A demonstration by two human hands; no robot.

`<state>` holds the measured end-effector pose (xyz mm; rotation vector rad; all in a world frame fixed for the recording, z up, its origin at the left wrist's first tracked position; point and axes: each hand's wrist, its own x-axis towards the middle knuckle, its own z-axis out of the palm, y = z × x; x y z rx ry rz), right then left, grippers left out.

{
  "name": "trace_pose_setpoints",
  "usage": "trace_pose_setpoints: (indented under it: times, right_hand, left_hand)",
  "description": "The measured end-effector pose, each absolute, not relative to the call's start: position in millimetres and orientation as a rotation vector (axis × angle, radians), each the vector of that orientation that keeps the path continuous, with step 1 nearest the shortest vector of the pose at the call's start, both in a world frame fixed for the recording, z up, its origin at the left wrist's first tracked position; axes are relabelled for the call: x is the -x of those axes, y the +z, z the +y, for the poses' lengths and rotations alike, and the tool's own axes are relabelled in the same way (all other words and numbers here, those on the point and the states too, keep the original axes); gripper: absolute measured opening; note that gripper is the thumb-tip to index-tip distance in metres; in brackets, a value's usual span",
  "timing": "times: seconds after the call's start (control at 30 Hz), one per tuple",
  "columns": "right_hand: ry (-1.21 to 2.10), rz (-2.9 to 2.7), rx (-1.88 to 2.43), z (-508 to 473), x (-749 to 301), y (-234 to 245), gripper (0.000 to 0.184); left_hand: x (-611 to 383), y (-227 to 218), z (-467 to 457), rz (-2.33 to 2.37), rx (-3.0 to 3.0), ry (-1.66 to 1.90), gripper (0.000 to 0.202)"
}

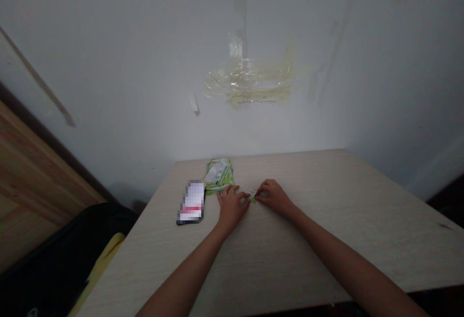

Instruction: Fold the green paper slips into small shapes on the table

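Observation:
A small green and white piece of printed paper or wrapper is between my two hands, just above or on the table. My left hand pinches its left edge, with its other fingers spread toward a pile of green printed packets or cards. On the right edge, the fingertips of my right hand are closed around the same piece. Its exact kind is too small to make out. The pile lies loosely stacked beyond my left hand, its lower edge close to those fingertips.
A phone with a blurred screen lies left of my left hand. The pale wooden table meets a wall with old tape on it. Dark and yellow fabric and a wooden panel are at the left.

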<state>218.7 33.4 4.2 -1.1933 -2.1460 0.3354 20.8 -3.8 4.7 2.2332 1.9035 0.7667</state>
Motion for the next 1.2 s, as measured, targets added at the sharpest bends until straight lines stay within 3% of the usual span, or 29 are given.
trace_pose_setpoints:
  times: [0.77,1.2]
  right_hand:
    - [0.382,-2.109,1.159,33.9,-220.1,1.6,0.011]
    - [0.457,-2.115,1.144,36.1,-223.2,-0.3,0.020]
  left_hand:
    - [-19.0,8.4,-4.5,1.932,-2.273,0.799,0.019]
    - [-19.4,12.4,-1.9,1.955,-2.277,0.766,0.019]
